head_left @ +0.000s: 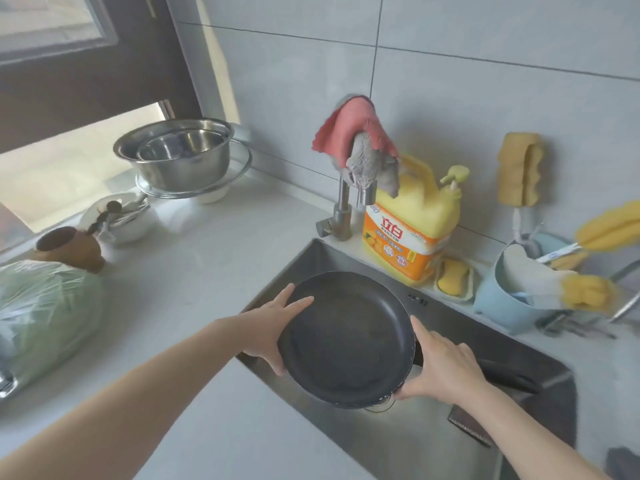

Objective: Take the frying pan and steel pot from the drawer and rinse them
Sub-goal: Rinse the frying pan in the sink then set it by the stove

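A dark non-stick frying pan (346,337) is held over the steel sink (426,441), its black handle (509,374) pointing right. My left hand (273,327) grips the pan's left rim, thumb on the inside. My right hand (446,368) holds the right rim near the handle's base. A steel pot (176,150) with a smaller bowl inside stands on a round rack at the back left of the counter. The tap (346,209) rises behind the sink, draped with a pink and a grey cloth (356,140); no water is visible.
A yellow detergent jug (412,230) and sponge (452,277) stand behind the sink. A blue tub (512,299) with brushes and gloves is at the right. A green plastic bag (45,313), brown cup (69,247) and white bowl (121,216) sit on the left counter.
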